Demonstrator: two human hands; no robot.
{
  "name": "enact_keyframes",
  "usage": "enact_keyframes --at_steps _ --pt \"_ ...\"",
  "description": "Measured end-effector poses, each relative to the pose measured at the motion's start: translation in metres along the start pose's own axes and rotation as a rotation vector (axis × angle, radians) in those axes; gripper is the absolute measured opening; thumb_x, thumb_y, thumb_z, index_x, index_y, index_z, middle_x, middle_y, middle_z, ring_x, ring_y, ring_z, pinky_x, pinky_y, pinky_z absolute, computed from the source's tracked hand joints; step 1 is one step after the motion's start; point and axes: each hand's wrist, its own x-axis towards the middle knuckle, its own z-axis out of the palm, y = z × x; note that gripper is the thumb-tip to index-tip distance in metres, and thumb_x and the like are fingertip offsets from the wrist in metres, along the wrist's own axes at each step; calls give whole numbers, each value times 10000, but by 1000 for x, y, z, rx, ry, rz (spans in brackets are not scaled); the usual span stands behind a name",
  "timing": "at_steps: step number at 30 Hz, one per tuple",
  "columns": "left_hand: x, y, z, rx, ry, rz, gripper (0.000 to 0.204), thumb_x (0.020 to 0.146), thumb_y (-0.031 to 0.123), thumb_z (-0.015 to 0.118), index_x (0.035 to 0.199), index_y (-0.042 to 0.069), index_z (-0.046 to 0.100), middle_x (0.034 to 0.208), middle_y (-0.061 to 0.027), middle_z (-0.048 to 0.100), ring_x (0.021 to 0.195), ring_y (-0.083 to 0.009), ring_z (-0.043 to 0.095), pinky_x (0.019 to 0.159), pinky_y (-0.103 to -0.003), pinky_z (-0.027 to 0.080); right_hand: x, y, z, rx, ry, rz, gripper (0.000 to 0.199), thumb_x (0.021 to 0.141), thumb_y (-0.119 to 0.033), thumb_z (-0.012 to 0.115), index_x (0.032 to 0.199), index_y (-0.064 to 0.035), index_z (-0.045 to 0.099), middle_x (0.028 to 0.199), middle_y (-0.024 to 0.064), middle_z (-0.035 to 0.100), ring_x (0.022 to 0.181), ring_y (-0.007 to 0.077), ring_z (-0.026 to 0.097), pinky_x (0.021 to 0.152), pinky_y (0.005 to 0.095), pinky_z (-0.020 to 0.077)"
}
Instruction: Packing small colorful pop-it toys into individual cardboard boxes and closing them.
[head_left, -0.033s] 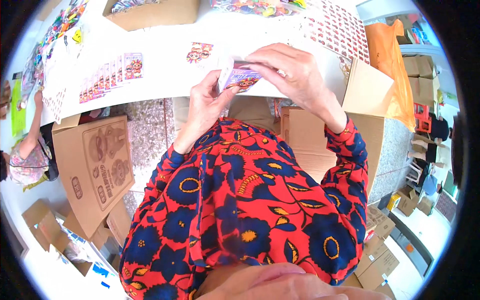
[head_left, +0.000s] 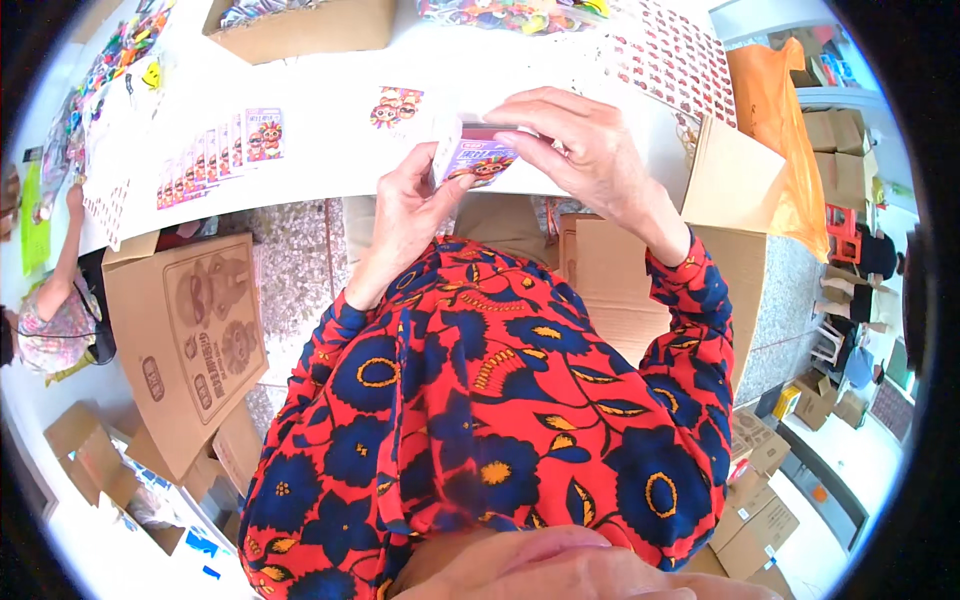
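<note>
A small purple printed box (head_left: 484,162) with a cartoon figure on its front is held up at the table's near edge. My left hand (head_left: 412,205) grips it from the left and below, thumb on its front. My right hand (head_left: 585,145) is closed at the upper right edge of the same box, fingers over the top. A dark reddish strip shows along the box's top, between its walls; what it is I cannot tell. Beyond my left hand lies a cartoon sticker sheet (head_left: 397,106). A row of similar purple boxes (head_left: 264,135) overlaps on the table to the left.
On the white table (head_left: 330,130) stand a cardboard box (head_left: 300,30), a bag of colourful pieces (head_left: 510,14) and sticker sheets (head_left: 670,60). An orange bag (head_left: 775,120) hangs at the right. Large cartons (head_left: 185,340) flank me. Another person (head_left: 62,310) works at the far left.
</note>
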Motion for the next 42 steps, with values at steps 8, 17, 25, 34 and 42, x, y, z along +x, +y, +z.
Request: enact_keyframes --at_steps 8,17,25,34,42 --pt "2 -6 -6 -5 32 43 266 834 34 653 1085 -15 581 878 0 623 762 -39 523 679 -202 439 -22 133 -27 -200 78 512 186 872 -151 584 1035 -99 657 803 56 666 636 128 581 580 250 455" --pt "4 -9 -9 10 14 -15 285 835 60 666 1092 -20 574 912 -15 623 799 -45 526 708 -203 439 -52 216 12 -572 -130 614 408 798 -427 639 980 -64 607 818 145 668 783 319 652 695 422 499" --pt "6 -6 -6 -13 37 6 270 837 43 656 1084 -29 573 925 -23 625 825 -58 549 738 -216 458 -44 223 31 -695 -137 691 573 765 -527 638 1091 -74 509 840 178 661 820 372 642 708 454 493" --pt "7 -10 -13 37 15 6 271 838 77 664 1079 -14 581 889 -13 625 762 -39 517 656 -200 437 -47 233 28 -586 -95 783 335 777 -279 606 1041 -82 543 899 197 651 868 348 639 760 448 493" --pt "7 -12 -12 58 45 23 249 834 91 669 1047 -5 586 811 16 597 682 -24 467 586 -191 400 -57 247 19 -497 16 689 281 772 -160 567 1044 -104 611 888 154 664 849 347 638 756 420 504"
